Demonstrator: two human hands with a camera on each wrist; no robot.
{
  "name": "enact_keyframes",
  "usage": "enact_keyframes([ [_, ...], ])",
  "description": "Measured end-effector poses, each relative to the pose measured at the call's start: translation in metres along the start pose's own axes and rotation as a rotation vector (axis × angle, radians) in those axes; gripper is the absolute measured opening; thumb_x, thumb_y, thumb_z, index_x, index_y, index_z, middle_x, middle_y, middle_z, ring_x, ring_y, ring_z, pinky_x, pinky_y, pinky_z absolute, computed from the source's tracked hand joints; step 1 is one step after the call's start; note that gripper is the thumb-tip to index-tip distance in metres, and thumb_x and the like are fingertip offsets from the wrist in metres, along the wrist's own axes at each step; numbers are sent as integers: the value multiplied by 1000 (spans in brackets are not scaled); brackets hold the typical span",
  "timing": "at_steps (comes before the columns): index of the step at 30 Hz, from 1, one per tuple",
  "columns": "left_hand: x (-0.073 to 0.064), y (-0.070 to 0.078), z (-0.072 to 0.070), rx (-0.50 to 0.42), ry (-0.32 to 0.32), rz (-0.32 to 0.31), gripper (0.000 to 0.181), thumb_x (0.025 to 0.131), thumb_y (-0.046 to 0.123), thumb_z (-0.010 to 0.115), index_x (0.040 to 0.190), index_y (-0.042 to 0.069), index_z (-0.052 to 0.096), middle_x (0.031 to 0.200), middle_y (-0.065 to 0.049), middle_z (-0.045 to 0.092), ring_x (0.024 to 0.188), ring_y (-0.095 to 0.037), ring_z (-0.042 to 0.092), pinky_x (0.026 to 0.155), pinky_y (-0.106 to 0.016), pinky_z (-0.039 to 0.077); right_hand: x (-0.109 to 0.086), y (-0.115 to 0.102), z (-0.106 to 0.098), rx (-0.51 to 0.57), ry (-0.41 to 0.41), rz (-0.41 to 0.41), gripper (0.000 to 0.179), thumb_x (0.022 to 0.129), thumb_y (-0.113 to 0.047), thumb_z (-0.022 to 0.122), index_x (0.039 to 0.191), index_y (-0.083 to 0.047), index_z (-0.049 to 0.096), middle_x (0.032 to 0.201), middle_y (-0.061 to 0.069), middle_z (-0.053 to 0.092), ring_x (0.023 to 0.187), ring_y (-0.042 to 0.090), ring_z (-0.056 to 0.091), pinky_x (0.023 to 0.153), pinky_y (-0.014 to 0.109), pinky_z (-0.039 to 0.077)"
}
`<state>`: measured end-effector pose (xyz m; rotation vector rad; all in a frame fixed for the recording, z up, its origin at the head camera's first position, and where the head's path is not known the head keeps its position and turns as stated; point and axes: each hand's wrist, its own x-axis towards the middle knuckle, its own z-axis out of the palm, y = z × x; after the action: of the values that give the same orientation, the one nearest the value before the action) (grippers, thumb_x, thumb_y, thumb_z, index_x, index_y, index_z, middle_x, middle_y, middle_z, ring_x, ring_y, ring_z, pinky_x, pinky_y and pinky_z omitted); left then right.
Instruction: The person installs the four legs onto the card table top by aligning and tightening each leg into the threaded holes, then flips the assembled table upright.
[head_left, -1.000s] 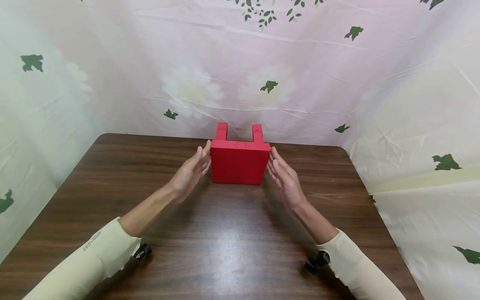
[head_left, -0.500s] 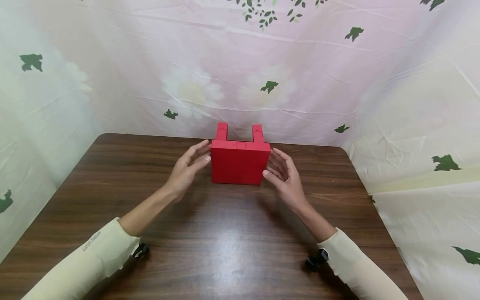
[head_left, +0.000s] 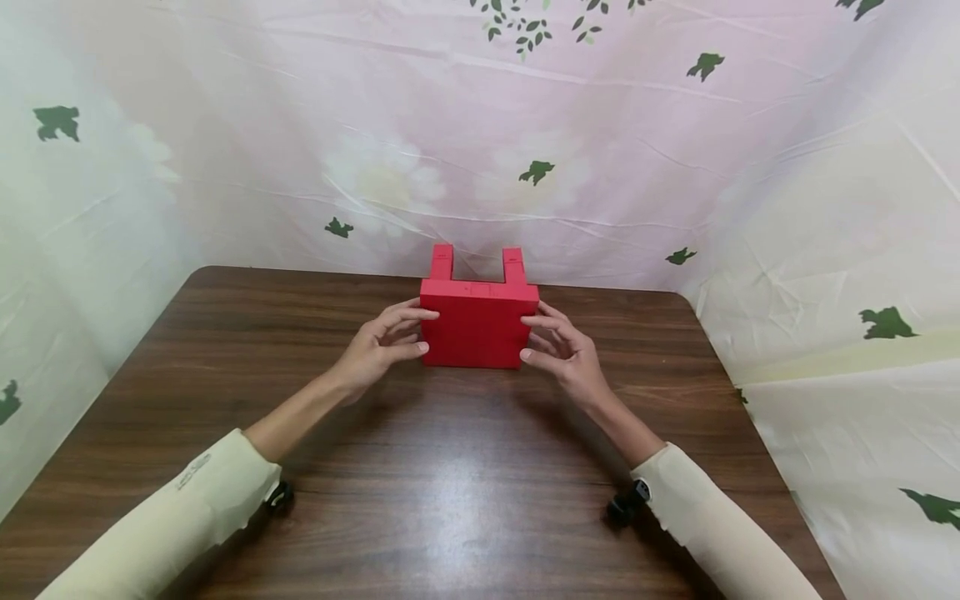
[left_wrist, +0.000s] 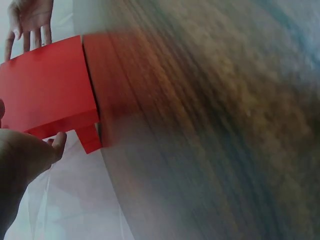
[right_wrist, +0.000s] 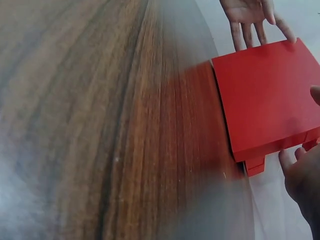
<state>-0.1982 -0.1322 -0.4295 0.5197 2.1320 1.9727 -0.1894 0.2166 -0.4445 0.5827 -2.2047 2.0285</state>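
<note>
A red box-like piece (head_left: 480, 333) stands upright on the table near its back edge, with a flat square front and two bars reaching back. My left hand (head_left: 375, 346) is at its left side; the forefinger and thumb overlap the front face in the head view. At the right side my right hand (head_left: 573, 358) mirrors this, fingers fairly straight. In the left wrist view the right hand's fingers (left_wrist: 37, 37) touch the far side of the red piece (left_wrist: 47, 85). The left hand's fingertips (right_wrist: 247, 35) meet its other side in the right wrist view. Fingers behind the sides are partly hidden.
A dark wood table (head_left: 450, 500) with rounded far corners lies under both arms. Patterned cloth (head_left: 420, 125) hangs close behind it and along both sides. A black wrist camera (head_left: 628, 504) sits below the right sleeve, another (head_left: 279, 497) below the left one.
Both hands have turned from flat palms along the sides to spread fingers. Thumbs and forefingers have come round toward the front face. The red piece has stayed in place.
</note>
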Motion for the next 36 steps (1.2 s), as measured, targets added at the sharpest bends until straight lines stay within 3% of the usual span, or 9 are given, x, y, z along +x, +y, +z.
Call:
enact_keyframes([
  [5, 4, -5, -2, 18, -60, -18, 60, 106, 3, 71, 164, 14, 59, 179, -10, 42, 168, -38, 38, 139, -61, 35, 5, 5, -1, -19, -78, 1, 64, 95, 11, 78, 156, 3, 61, 165, 8, 58, 150, 17, 60, 124, 47, 56],
  [8, 5, -6, -2, 15, -77, -27, 62, 107, 2, 70, 165, 18, 58, 175, -9, 47, 166, -38, 41, 139, -62, 34, 6, 8, -1, -16, -112, -23, 66, 94, 13, 78, 156, -1, 61, 158, 4, 62, 143, 18, 66, 122, 40, 58],
  [18, 9, 1, -1, 39, -98, -9, 71, 103, -6, 68, 167, 21, 53, 176, -8, 44, 163, -41, 43, 138, -65, 35, 10, 10, -1, -59, -123, -58, 70, 93, 16, 77, 158, -4, 58, 157, 3, 56, 138, 15, 66, 117, 37, 59],
  [21, 12, 3, -1, 62, -96, 13, 74, 103, -6, 68, 168, 24, 52, 175, -6, 45, 159, -40, 47, 132, -63, 45, 14, 6, -1, -74, -113, -65, 76, 94, 16, 77, 162, -5, 54, 155, 0, 59, 135, 15, 67, 112, 31, 62],
  [25, 18, 6, 0, 76, -87, 51, 78, 103, -7, 70, 170, 25, 48, 173, -7, 44, 151, -39, 53, 115, -43, 61, 21, 2, -1, -55, -100, -88, 85, 93, 19, 77, 169, -7, 48, 149, -2, 61, 125, 12, 71, 106, 26, 64],
  [29, 24, 9, 2, 85, -61, 100, 80, 103, -7, 73, 172, 23, 45, 166, -13, 46, 141, -38, 58, 104, -28, 61, 28, -3, -2, -40, -97, -90, 92, 94, 20, 75, 174, -12, 43, 150, -3, 60, 120, 11, 73, 100, 25, 66],
  [36, 34, 17, 3, 109, -2, 113, 81, 103, -2, 78, 172, 25, 47, 150, -18, 57, 126, -32, 66, 94, -27, 62, 39, -16, -4, -82, -102, -27, 99, 96, 15, 78, 178, -24, 38, 150, 2, 57, 117, 8, 73, 93, 23, 67],
])
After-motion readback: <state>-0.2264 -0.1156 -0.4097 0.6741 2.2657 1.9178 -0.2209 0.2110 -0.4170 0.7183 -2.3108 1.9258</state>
